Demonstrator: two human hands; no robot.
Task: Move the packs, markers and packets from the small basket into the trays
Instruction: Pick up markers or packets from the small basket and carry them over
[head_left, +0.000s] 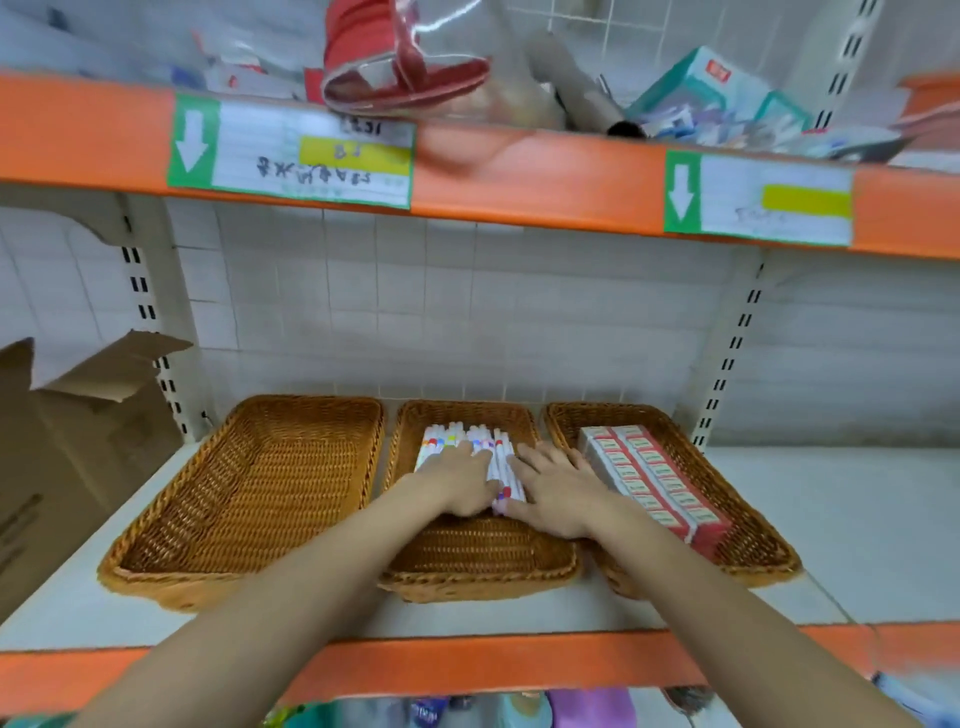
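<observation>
Three wicker trays stand side by side on the white shelf. The left tray (249, 493) holds nothing. In the middle tray (467, 566) lie several white markers (480, 441) with coloured bands. My left hand (462, 480) and my right hand (556, 486) both rest flat on the markers, fingers straight and pointing away from me. The right tray (748, 540) holds red and white packs (649, 478) laid in two rows. The small basket is out of view.
A torn cardboard box (78, 447) stands at the left of the shelf. The upper orange shelf edge (519, 171) with green price labels hangs overhead, loaded with a red pouch and boxes. White shelf surface (857, 525) lies right of the trays.
</observation>
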